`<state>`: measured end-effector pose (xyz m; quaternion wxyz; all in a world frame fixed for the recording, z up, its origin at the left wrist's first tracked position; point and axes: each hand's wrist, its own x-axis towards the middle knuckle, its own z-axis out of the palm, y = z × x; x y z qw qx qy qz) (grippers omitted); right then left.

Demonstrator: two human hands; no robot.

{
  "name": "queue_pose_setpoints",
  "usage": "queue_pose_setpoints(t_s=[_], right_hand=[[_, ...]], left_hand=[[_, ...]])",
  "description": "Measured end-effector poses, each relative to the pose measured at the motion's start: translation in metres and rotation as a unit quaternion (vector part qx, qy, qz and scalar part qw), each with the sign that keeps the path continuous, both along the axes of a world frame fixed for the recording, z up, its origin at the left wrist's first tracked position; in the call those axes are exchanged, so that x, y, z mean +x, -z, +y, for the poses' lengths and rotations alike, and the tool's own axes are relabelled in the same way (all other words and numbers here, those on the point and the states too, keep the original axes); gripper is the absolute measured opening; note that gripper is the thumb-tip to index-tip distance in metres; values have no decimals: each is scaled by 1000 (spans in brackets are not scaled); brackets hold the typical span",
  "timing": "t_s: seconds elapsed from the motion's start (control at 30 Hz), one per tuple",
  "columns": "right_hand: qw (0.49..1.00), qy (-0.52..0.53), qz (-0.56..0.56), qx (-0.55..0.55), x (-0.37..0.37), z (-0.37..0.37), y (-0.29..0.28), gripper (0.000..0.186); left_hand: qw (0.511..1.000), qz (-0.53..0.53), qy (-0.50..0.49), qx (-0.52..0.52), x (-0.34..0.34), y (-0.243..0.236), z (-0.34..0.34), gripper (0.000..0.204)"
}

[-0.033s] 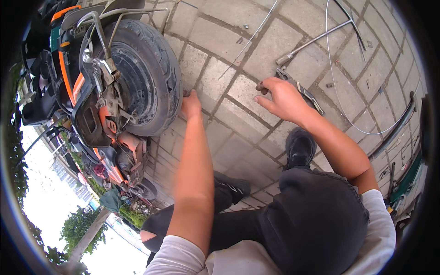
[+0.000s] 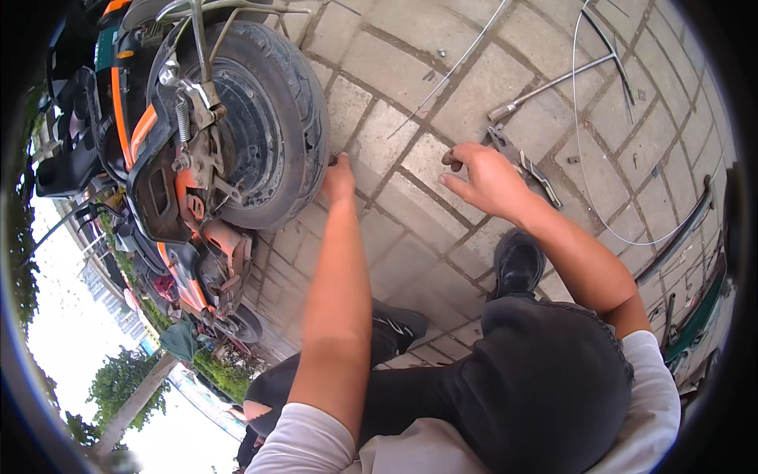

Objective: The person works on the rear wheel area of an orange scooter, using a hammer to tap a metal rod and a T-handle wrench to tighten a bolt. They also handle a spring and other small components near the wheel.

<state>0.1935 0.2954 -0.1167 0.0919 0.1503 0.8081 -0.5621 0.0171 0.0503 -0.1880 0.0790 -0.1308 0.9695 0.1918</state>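
At the left, the scooter's rear wheel [image 2: 309,118] stands with its black tyre towards me. My left hand [image 2: 339,182] is low beside the tyre's tread, at the paving. Its fingers are mostly hidden, so I cannot make out whether it holds anything. My right hand [image 2: 488,180] hovers over the bricks with thumb and fingers apart, fingers bent and tips dark. Nothing shows between them. Just beyond its wrist lie pliers [image 2: 543,183] on the ground. Farther off rests a T-handle socket wrench [image 2: 553,85].
A thin pale cable [image 2: 577,118] loops over the paving at the right. A straight wire [image 2: 454,79] lies ahead of my hands. A dark curved bar [image 2: 685,225] is at the far right. The scooter's orange and black body [image 2: 162,189] fills the left side.
The view has shifted slightly, so the wheel and the tools sit a little farther right in the picture. Both hands keep nearly the same pose.
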Motion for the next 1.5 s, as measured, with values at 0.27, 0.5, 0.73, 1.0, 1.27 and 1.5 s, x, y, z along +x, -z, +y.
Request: queue_pose_setpoints(t_s=[0.27, 0.5, 0.73, 1.0, 1.27, 1.5], right_hand=[[999, -26, -28, 31, -24, -42, -36, 42], [998, 54, 13, 38, -56, -41, -104, 32], [899, -185, 128, 377, -148, -65, -159, 17], [890, -169, 169, 388, -170, -104, -147, 19], [917, -124, 172, 337, -168, -115, -135, 19], [908, -205, 228, 286, -175, -108, -126, 19]], left_hand=[[825, -306, -53, 472, 100, -76, 40, 31], [756, -167, 19, 633, 101, -139, 70, 24], [631, -10, -265, 729, 52, -187, 29, 12], [587, 55, -335, 735, 2, -206, -40, 26], [599, 6, -307, 739, 8, -192, -57, 16], [614, -67, -235, 751, 17, -193, -56, 22]])
